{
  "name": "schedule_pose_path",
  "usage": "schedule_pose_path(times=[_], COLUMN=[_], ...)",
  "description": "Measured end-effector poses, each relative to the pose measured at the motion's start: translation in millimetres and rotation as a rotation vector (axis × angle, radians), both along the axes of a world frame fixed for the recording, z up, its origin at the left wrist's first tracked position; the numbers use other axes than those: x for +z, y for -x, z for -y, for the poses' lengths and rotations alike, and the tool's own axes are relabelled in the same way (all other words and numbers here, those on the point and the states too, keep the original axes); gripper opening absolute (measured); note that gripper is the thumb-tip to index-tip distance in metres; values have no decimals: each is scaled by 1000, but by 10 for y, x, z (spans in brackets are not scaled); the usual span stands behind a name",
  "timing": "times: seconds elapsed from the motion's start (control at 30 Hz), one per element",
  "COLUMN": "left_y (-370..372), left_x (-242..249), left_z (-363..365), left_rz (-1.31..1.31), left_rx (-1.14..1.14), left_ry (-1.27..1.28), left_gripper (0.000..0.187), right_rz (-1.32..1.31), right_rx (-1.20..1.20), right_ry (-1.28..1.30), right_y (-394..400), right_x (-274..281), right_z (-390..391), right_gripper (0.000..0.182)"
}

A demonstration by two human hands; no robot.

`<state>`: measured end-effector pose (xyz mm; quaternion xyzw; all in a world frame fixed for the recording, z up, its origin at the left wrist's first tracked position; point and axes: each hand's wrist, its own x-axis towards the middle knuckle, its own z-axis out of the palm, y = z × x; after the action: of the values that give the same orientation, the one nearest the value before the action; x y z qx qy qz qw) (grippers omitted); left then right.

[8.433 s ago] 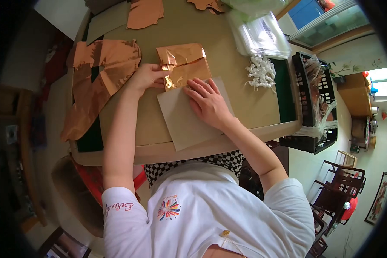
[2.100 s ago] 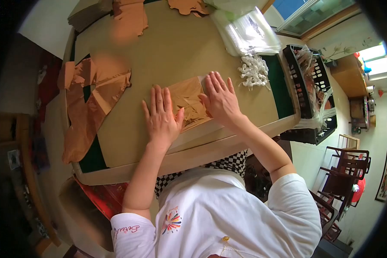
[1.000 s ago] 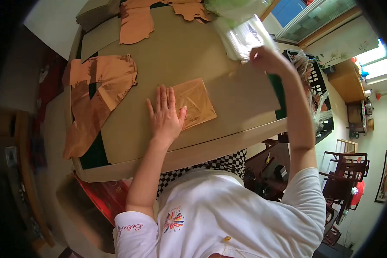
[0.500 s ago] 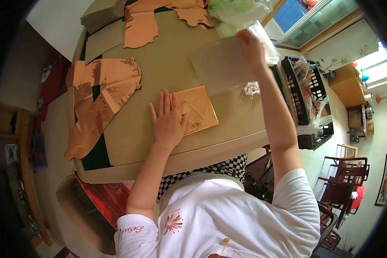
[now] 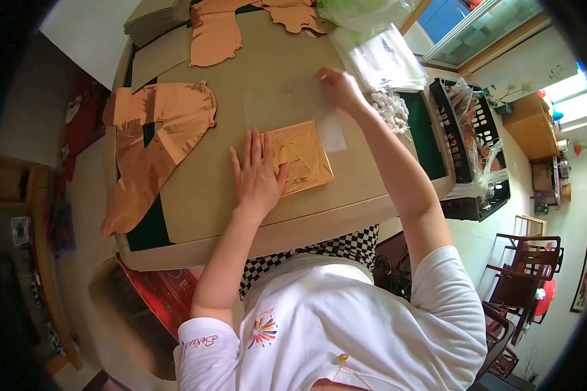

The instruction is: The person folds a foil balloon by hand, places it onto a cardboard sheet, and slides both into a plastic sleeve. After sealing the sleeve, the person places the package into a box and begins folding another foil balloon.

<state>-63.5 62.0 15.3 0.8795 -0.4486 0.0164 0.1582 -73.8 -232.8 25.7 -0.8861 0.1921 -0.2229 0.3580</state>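
Note:
My left hand lies flat with its fingers stretched out, on the left edge of a folded rose-gold foil balloon. Up and to the right, my right hand pinches a clear plastic bag by its edge. The bag spreads over the board just above the folded balloon and is hard to see against it. Beyond that hand is a stack of clear printed bags, and beside it a pile of small white items, too small to name.
Flat rose-gold foil balloons lie at the left and top of the table. A stack of grey-brown sheets stands at the far left corner. A black crate with plastic-wrapped things is right of the table.
My right hand has moved left and nearer, drawing the clear bag from beside the stack to above the folded balloon. The white pile now shows fully. My left hand stays in place.

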Motion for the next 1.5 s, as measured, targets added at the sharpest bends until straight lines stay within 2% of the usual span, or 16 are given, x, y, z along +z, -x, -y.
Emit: schedule_pose_path(times=[0.07,0.17,0.3,0.4,0.5,0.6,0.63,0.73,0.83,0.93,1.03,1.13,1.27,1.5], left_y=[9,49,47,68,76,47,38,-90,-64,-31,-43,58,89,81], left_x=[5,15,-22,-16,-17,-45,-56,-82,51,106,130,108,-94,-109], left_z=[-6,-13,41,42,39,55,60,-26,-176,-205,-82,121,255,233], left_rz=[1,-6,12,39,43,37,38,-178,-147,-178,-37,10,-30,44], left_rx=[-21,-17,78,131,146,148,144,119,39,69,125,-12,-14,37], left_ry=[17,17,4,0,2,32,47,426,389,383,317,176,151,31], left_gripper=[67,67,68,68,69,68,68,67,65,63,55,53,57,70], right_rz=[-142,-219,-180,-291,-184,-80,-76,-95,-104,-87,-87,-115,-146,-234], right_rx=[115,136,45,-1,-42,192,189,169,172,192,249,280,299,225], right_ry=[10,35,3,-48,370,528,517,513,481,501,509,511,527,529], right_y=[61,175,196,245,370,612,655,690,688,681,695,687,681,716], right_x=[10,157,109,177,155,116,50,-98,-88,-103,-93,-60,-53,-94], right_z=[-216,-461,-561,-635,-793,-1133,-1231,-1339,-1291,-1285,-1287,-1284,-1225,-1195], right_gripper=[22,21,17,20,21,32,35,46,46,46,46,45,46,54])
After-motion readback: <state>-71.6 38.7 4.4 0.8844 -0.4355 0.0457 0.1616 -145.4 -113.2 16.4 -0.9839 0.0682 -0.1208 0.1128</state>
